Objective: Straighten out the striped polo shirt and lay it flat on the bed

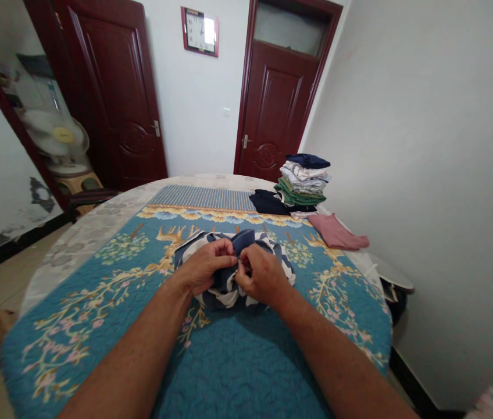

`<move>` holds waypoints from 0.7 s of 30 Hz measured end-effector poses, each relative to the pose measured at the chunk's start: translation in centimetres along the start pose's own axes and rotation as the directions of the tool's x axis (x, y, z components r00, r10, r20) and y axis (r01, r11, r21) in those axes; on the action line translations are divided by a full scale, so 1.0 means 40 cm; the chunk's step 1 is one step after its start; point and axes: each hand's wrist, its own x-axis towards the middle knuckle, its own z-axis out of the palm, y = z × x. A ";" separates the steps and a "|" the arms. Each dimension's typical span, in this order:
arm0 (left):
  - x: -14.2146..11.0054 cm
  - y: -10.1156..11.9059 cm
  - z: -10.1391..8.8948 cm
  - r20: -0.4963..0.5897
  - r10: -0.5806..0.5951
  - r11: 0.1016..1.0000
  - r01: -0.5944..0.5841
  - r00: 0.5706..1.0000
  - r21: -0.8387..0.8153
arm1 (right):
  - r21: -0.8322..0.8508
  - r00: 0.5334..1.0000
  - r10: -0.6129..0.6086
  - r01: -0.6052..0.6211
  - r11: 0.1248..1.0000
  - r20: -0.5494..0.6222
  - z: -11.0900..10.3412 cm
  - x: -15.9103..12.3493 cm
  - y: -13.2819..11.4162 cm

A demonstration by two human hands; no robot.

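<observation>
Fingers of L hand (pixel 203 266) & R hand (pixel 264 273) pinched, thumb to index, on dk-blue cloth mid bunched blue/wht garment (pixel 225 281); tips v. near each other. Bulk lies under & either side, atop teal quilted cover (pixel 246 361).

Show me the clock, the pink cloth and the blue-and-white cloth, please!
Clock (pixel 200 31): head view, middle of its dial.
Pink cloth (pixel 336 231): head view, middle of its upper side.
Blue-and-white cloth (pixel 227 297): head view, pale patch on its near side.
</observation>
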 end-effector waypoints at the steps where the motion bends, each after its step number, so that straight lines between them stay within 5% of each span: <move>1: 0.000 0.000 -0.001 0.002 0.009 1.000 -0.009 1.000 -0.026 | 0.013 1.000 -0.003 0.003 1.000 -0.001 -0.005 0.001 0.000; 9: 0.010 -0.005 -0.013 -0.048 0.050 0.976 -0.059 0.998 -0.208 | 0.044 0.997 -0.032 0.029 0.999 0.073 -0.006 0.010 0.016; 18: 0.009 -0.013 -0.034 -0.072 -0.109 0.993 0.112 0.991 0.037 | -0.034 0.998 -0.028 0.030 0.999 0.049 0.010 0.007 0.038; 21: 0.007 -0.011 -0.031 -0.047 -0.051 0.998 0.053 0.998 0.042 | -0.006 0.999 -0.030 0.030 1.000 0.046 0.008 0.007 0.032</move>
